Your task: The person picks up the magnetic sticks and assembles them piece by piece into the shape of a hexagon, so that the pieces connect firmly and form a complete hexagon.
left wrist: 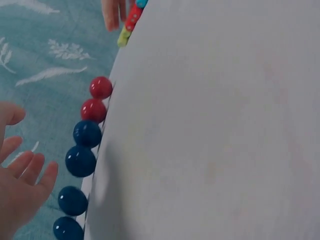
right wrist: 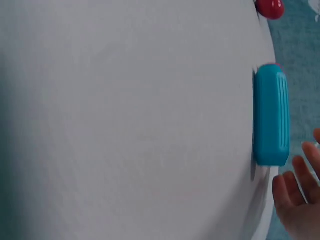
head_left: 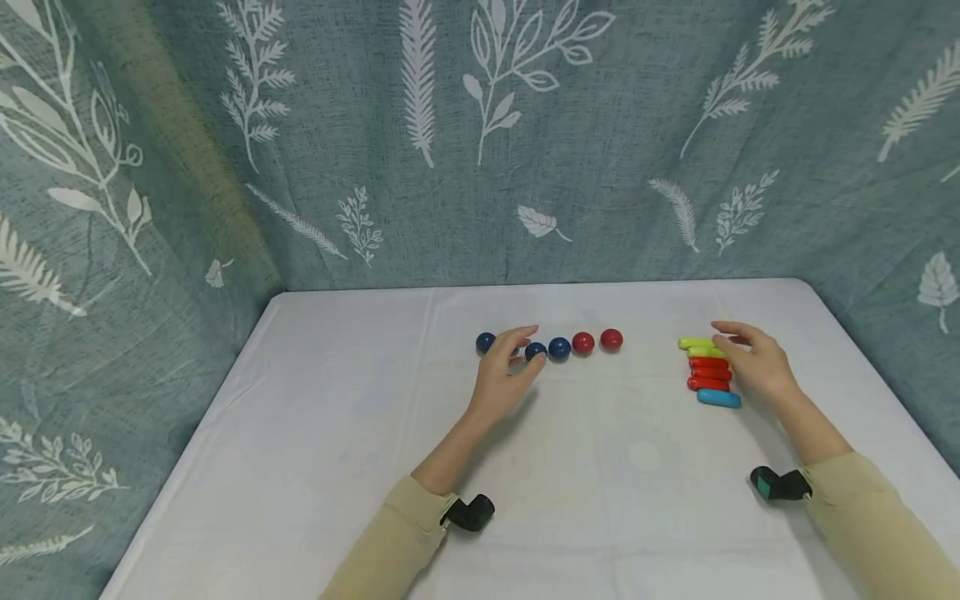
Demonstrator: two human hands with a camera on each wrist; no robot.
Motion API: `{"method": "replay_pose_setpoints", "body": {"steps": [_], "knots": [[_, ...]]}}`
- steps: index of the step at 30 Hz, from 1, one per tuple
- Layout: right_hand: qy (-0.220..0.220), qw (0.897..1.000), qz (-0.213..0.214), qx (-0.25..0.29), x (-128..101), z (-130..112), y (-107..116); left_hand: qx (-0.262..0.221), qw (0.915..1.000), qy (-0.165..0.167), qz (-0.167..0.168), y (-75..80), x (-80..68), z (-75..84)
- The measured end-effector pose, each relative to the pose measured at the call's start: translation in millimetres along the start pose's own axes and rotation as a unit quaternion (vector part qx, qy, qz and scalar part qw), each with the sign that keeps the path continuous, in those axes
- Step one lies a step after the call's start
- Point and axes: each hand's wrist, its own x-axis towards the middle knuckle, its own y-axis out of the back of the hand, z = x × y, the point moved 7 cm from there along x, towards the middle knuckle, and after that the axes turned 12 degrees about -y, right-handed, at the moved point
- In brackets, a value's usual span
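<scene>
Glossy blue and red balls [head_left: 559, 348] sit in a far row on our white worktop [head_left: 375, 467]; smooth, hard, probably light, they would roll, so pinch across the middle. Our left hand [head_left: 504, 377] and right hand [head_left: 757, 360] hover released.

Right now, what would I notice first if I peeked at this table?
Probably the row of shiny balls, blue then red, near the table's far edge, with the left hand hovering over the blue ones. To the right lies a side-by-side stack of sticks, yellow, red and blue, by the right hand.
</scene>
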Motion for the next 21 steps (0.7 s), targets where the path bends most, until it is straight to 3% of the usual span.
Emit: {"method": "replay_pose_setpoints", "body": {"steps": [8, 12, 21], "knots": [[-0.024, 0.997, -0.068, 0.004, 18, 12, -4, -0.027, 0.9982, 0.038, -0.038, -33.0, 5.0, -5.4], [-0.041, 0.993, -0.108, 0.011, 28, 18, -7, -0.030, 0.9975, 0.035, -0.053, -46.4, 9.7, -5.8], [-0.043, 0.990, -0.134, 0.013, 29, 20, -6, -0.023, 0.9964, 0.029, -0.077, -70.6, 22.9, -6.4]]}}
